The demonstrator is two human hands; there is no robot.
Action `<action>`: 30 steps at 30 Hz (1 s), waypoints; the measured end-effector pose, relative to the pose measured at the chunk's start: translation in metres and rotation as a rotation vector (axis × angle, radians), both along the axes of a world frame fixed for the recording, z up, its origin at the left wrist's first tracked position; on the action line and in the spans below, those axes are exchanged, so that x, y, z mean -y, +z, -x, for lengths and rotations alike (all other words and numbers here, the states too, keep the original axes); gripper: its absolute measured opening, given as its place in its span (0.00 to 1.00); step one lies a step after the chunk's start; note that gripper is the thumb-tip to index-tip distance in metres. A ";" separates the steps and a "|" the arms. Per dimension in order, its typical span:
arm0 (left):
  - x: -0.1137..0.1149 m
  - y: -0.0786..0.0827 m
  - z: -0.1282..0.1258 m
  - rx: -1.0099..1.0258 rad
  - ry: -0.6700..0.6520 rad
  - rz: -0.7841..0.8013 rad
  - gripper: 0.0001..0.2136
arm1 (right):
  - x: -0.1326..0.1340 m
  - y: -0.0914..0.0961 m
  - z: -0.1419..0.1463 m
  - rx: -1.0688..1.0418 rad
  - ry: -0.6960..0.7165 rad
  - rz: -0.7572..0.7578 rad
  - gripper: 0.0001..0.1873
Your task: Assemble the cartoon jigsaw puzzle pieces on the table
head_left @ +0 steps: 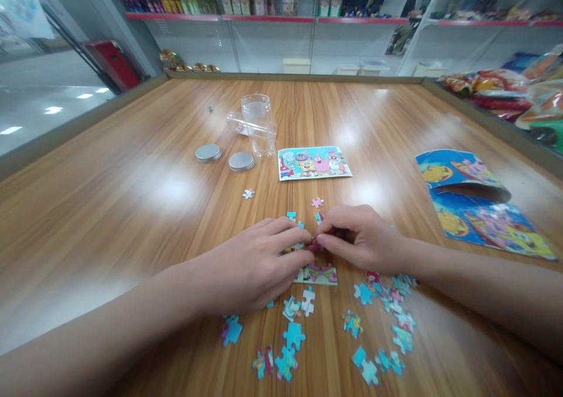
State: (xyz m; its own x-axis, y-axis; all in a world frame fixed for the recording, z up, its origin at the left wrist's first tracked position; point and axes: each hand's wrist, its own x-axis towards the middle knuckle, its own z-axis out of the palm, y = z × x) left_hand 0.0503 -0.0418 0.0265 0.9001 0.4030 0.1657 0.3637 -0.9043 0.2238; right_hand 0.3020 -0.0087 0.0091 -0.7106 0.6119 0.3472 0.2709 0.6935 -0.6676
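My left hand [268,259] lies over a partly joined jigsaw puzzle [323,275], its fingers stretched out and hiding the puzzle's left part. Thumb and index finger of my right hand [363,238] pinch a small pinkish puzzle piece [315,245] at the joined part, touching it; the fingers partly cover that piece. Just beyond my hands lies a loose pink piece [317,202], with a whitish-pink piece [248,193] farther left. Nearer to me several loose pieces are scattered, among them a blue piece [294,335] and a white piece [308,301].
A cartoon picture card [314,163] lies beyond my hands. Left of it are clear plastic jars [256,112] and silver lids [241,161]. A folded blue printed sheet [484,209] is at right. Snack bags [501,92] pile past the table's right edge; shelves [268,19] stand behind.
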 end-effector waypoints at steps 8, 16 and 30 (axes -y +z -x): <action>0.000 0.000 0.000 -0.005 0.006 0.014 0.12 | -0.001 -0.001 0.000 0.044 0.006 -0.028 0.07; -0.002 0.000 -0.001 0.002 0.007 0.014 0.12 | 0.000 -0.001 0.000 0.047 0.006 -0.025 0.07; -0.002 0.000 0.000 -0.002 0.008 0.020 0.12 | 0.000 0.000 0.000 0.045 0.007 -0.038 0.07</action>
